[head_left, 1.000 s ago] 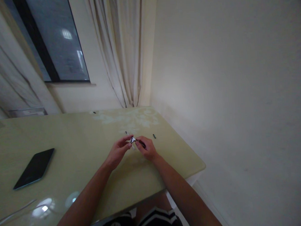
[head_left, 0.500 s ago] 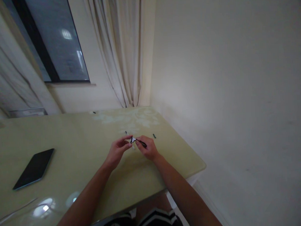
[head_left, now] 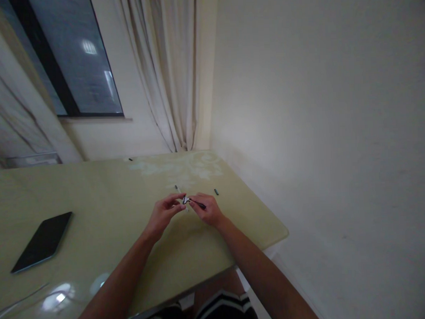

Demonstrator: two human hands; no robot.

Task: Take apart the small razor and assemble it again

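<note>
Over the table, my left hand (head_left: 164, 211) pinches a small black-and-white piece (head_left: 185, 200) between thumb and fingers. Its exact kind is too small to make out. My right hand (head_left: 209, 210) is closed round a dark, slim pen-like tool (head_left: 201, 205), whose front end points left and meets or nearly meets the small piece. Just behind and below my fingers lies a thin white stick with a dark end (head_left: 177, 188), like a pen, partly hidden by the left hand. A short dark cap-like piece (head_left: 216, 192) rests on the table to the right of my right hand.
A black tablet-like slab (head_left: 43, 242) lies on the glossy pale table (head_left: 105, 196) at left. Near the front left runs a white cable (head_left: 20, 301). Another small dark piece (head_left: 130, 159) sits at the far edge. The wall (head_left: 319, 128) borders the table's right side.
The view has shifted slightly, so the surroundings sit a little further left. The dark tool in my right hand has tilted slightly; both hands keep their grips.
</note>
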